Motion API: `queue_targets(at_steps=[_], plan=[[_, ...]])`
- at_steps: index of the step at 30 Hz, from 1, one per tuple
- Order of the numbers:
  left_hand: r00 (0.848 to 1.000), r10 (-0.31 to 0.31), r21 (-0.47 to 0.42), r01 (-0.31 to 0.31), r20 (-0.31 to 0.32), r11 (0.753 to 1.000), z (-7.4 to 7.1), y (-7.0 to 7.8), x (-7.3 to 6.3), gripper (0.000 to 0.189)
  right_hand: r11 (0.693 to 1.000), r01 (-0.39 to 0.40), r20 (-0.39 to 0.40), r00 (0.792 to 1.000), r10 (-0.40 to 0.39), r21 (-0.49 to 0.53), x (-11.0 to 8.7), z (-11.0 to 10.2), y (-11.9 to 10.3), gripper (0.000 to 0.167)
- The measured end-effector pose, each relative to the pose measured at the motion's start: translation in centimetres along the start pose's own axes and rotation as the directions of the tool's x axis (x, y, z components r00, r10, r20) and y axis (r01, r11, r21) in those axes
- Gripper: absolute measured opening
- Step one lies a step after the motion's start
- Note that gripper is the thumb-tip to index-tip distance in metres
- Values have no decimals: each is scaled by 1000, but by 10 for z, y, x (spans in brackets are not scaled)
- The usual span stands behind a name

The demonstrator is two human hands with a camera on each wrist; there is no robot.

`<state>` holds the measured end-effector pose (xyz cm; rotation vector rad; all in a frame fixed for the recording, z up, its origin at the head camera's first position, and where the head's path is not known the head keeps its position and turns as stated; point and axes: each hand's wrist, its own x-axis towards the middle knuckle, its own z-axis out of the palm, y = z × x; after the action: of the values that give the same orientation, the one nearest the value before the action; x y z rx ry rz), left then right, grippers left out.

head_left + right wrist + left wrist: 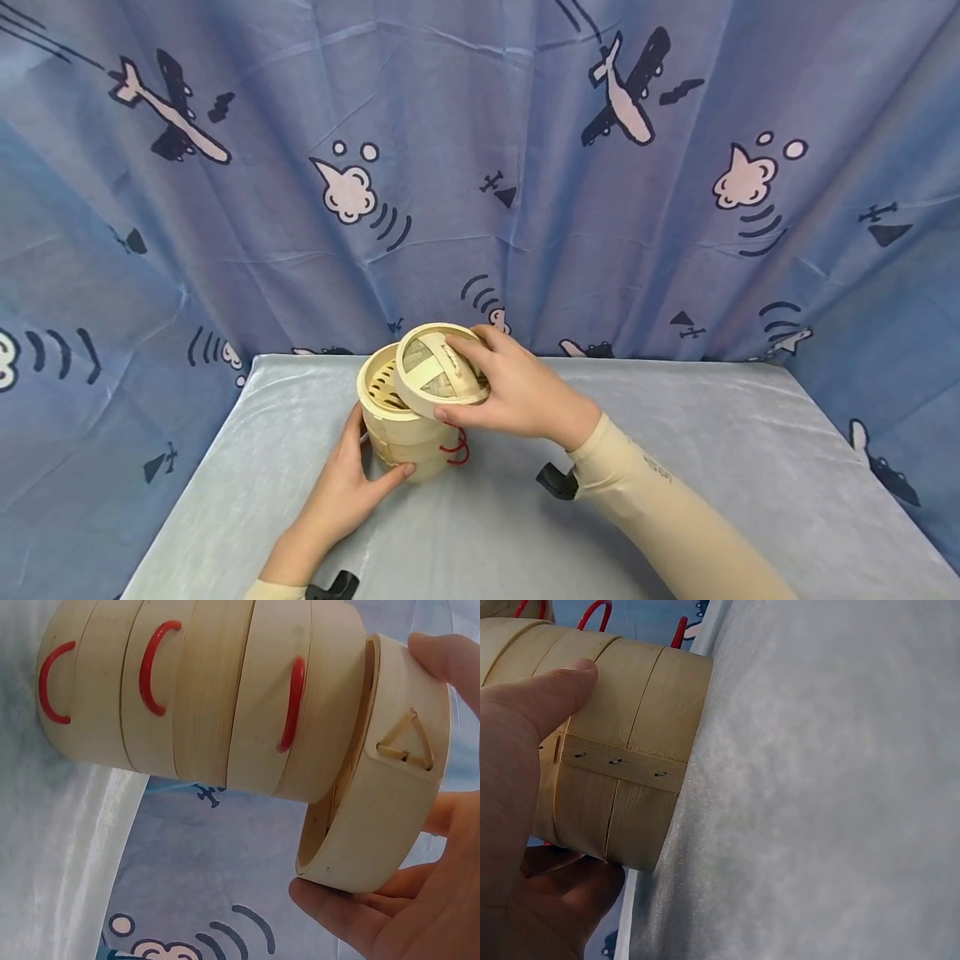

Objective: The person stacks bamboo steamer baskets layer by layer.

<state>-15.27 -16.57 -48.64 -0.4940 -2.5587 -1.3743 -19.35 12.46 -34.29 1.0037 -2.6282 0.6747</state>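
A stack of round bamboo steamer baskets [408, 440] stands on the cloth-covered table, its slatted, holed inside partly showing at the top. My left hand [337, 500] grips the stack from the near left, thumb on the front and fingers round the far side. With my right hand [528, 396] I hold the woven bamboo lid [422, 375] by its edge, thumb and fingers on opposite sides. The lid is tilted and shifted right, overlapping the stack's rim. In the right wrist view, red loop handles [296, 705] stick out from the baskets, and the lid's underside is mostly hidden.
A pale grey cloth covers the table [675, 467]. Behind it and at both sides hangs a blue curtain [450, 167] printed with planes and clouds. Black camera mounts [557, 482] sit at both wrists.
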Motion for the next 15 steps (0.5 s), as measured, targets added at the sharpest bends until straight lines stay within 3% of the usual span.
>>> queue_targets(at_steps=[15], plan=[[1000,-18,-12,18,20,1000,1,-2,0,123,1000,-14,62,998,15,-27,17,5,-14,96]])
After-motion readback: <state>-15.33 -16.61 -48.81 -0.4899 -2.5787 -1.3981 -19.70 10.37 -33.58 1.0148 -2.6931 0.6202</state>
